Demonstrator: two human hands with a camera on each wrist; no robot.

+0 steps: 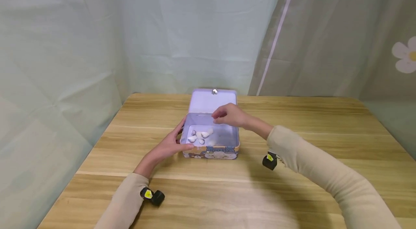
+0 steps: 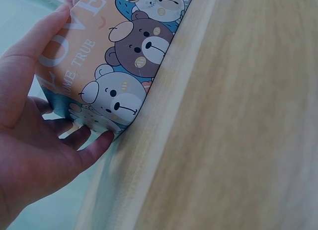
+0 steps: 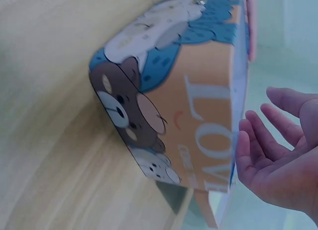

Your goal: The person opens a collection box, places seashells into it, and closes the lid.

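A tin box (image 1: 211, 154) printed with cartoon bears stands open at the middle of the wooden table, its lid (image 1: 212, 100) tilted up at the back. Several small white pieces (image 1: 199, 135) lie inside on the left. My left hand (image 1: 172, 144) holds the box's front left corner, thumb on the front rim and fingers along the left wall; in the left wrist view the left hand (image 2: 35, 140) wraps the tin box (image 2: 114, 66). My right hand (image 1: 229, 115) hovers over the open box. In the right wrist view the right hand (image 3: 278, 160) is relaxed and empty beside the tin box (image 3: 189, 106).
The wooden table (image 1: 292, 120) stretches wide on both sides of the box. Pale curtains hang close behind its far edge and along the left. Small black cameras with yellow marks sit at my left wrist (image 1: 152, 196) and right wrist (image 1: 269, 160).
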